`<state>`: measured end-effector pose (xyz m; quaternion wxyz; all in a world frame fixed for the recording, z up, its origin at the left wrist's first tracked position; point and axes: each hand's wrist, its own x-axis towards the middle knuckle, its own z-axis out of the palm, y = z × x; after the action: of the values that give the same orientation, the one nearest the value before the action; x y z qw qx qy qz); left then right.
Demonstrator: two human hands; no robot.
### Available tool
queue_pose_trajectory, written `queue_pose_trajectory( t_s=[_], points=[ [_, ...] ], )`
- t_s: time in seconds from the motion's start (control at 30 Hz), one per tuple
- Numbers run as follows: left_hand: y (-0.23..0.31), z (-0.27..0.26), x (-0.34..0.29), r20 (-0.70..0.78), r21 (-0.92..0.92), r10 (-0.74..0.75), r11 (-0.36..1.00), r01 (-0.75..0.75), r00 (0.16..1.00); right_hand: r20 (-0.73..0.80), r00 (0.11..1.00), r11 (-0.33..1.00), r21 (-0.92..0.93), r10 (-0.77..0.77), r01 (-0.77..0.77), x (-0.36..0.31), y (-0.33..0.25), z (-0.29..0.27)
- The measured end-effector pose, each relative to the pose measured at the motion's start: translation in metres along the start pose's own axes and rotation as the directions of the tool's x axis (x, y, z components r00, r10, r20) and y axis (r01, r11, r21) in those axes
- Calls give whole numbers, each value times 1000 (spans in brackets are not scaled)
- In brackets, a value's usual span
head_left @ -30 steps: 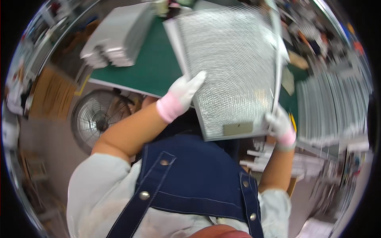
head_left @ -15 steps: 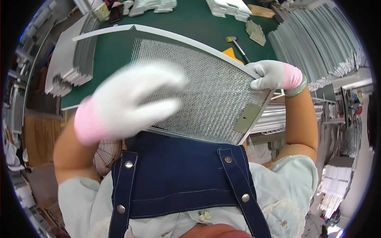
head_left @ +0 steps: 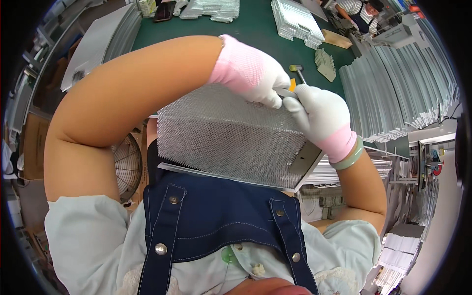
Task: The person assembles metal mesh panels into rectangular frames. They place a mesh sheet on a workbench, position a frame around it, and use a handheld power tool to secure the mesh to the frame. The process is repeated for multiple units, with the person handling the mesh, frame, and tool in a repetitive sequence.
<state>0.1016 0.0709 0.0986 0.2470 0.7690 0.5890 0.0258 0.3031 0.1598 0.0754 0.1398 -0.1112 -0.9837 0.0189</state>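
Observation:
A silvery metal mesh filter panel [head_left: 231, 137] leans between the green bench and my apron, with a pale metal frame strip [head_left: 223, 177] along its near side. My left hand [head_left: 258, 78], in a white glove with a pink cuff, reaches across the panel. Its fingers pinch a frame strip at the far right corner. Right beside it, my gloved right hand [head_left: 322, 114] is closed on the same strip. A small grey plate [head_left: 306, 156] is set in the mesh near the right side. My left forearm hides much of the panel's far edge.
On the green bench [head_left: 196, 33] lie a hammer [head_left: 298, 71], a small mesh piece [head_left: 325, 65], a wooden block [head_left: 337, 39] and stacked mesh sheets [head_left: 295, 22]. Metal strips [head_left: 398, 93] are piled at right. A fan [head_left: 127, 167] stands lower left; a co-worker [head_left: 361, 14] is far right.
My left hand has swung from the panel's left over to the far right corner and closed on the frame strip beside my right hand. The right hand has shifted slightly nearer and left.

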Motion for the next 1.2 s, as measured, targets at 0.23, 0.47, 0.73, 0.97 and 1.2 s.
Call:
queue_pose_trajectory(
  t_s=[0.23, 0.47, 0.73, 0.97, 1.2],
  points=[
    [-23, 29, -31, -329, 338, 59, 939, 59, 943, -19, 1000, 1000, -8, -11, 11, -4, 12, 14],
    [-56, 19, -63, -324, 223, 4, 972, 73, 946, -62, 998, 998, 58, -25, 29, -7, 21, 21],
    [-51, 30, -61, -377, 345, 95, 938, 45, 921, 138, 990, 944, 331, -36, -12, 33, -15, 15],
    [-43, 13, -79, -255, 143, -88, 982, 127, 963, -46, 991, 972, 197, -124, 130, 56, -43, 42],
    [-75, 47, -95, -399, 418, -6, 889, 188, 917, 11, 991, 978, 164, -133, 129, 59, -41, 62]
  ],
)
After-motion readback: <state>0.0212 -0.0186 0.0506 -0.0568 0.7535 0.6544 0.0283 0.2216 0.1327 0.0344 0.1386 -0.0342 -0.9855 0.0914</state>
